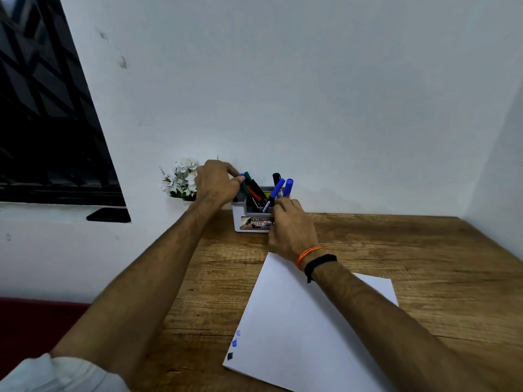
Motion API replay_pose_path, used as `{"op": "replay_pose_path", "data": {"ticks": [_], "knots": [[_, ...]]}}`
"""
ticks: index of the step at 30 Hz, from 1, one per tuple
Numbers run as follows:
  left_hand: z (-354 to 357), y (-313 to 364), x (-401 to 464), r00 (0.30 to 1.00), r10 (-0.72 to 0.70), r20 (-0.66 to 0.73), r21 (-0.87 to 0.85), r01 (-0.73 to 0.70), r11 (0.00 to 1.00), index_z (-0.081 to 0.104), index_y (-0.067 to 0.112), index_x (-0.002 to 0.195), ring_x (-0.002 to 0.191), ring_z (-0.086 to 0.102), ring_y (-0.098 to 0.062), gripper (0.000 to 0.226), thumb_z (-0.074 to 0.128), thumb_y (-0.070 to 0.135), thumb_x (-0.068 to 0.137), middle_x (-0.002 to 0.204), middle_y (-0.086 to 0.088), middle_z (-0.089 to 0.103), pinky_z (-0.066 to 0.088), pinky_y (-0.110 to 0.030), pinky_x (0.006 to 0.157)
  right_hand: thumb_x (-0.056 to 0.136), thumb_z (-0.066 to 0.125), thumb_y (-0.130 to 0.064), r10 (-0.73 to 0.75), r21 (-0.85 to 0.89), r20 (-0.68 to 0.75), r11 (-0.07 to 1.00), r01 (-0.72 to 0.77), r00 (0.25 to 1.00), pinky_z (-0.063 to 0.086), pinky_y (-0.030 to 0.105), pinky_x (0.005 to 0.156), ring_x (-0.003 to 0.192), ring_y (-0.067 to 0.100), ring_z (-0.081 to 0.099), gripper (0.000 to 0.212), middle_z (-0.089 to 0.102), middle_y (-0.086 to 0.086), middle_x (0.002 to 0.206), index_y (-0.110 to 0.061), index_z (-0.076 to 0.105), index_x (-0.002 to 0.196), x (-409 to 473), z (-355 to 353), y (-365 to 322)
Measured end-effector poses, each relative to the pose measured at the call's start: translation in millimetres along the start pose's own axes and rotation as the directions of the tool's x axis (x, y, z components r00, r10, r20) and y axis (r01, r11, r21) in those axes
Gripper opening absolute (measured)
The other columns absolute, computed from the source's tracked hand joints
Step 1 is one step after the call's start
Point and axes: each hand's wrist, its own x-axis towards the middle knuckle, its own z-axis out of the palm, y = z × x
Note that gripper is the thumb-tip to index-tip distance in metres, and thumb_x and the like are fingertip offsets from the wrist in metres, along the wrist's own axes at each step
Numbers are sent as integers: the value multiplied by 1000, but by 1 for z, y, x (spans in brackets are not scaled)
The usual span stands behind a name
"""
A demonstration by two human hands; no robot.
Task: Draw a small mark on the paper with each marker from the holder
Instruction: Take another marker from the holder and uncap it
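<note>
Hands: left hand (216,181) pinches green marker (247,176); right hand (293,226) grips plastic holder (242,219), wood desk (410,250).

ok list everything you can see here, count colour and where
holder: 1, white and grey, far edge of table by the wall
markers: several; two blue at right, one black, one green at left, others hard to tell
paper: 1, white, on table near edge, small blue and dark marks at its left corner
flowers: 1 bunch, white, left of holder
table: 1, brown wood
window: 1, dark, left wall
wristbands: 2, orange and black, right wrist
left hand: pinching green marker
right hand: grip on holder
</note>
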Motion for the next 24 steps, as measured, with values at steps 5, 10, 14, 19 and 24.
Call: {"op": "replay_pose_path", "data": {"ticks": [5,10,14,19,24], "knots": [[-32,21,1,994,47,-100,-183,-65,981,73,15,98,106,60,-15,18,69,29,87,109,0,71,48,-32,96,86,58,-22,-3,4,-5,1000,3,1000,46,34,99,122,27,46,42,50,13,137,-5,55,125,-1,-1,1],[-60,30,-20,984,35,-173,-336,-92,937,71,16,95,77,63,1,13,69,27,88,89,8,69,48,-14,73,85,61,-32,52,44,-59,998,-50,997,46,41,94,114,26,51,34,56,11,126,-12,61,112,-4,-4,-10],[-65,25,-47,973,-206,-107,-683,78,726,70,11,94,65,67,-3,7,68,17,89,83,-3,71,54,-14,62,86,69,-41,241,570,-42,803,-175,970,47,18,67,79,4,60,25,69,-1,88,-16,69,90,-19,-21,-38],[-58,8,-92,892,-355,279,-901,371,225,66,8,88,68,68,-8,4,63,6,91,77,-3,68,57,-21,62,87,68,-45,229,865,501,-157,-477,835,44,22,51,65,12,55,37,68,2,81,-10,69,102,-33,-42,-61],[-43,-12,-134,880,-176,442,-858,472,203,64,2,99,74,69,-12,9,59,1,91,84,-7,69,59,-22,67,93,64,-31,253,848,492,-355,-394,833,39,19,48,54,6,48,25,62,-2,70,-9,71,103,-43,-46,-54]]}}
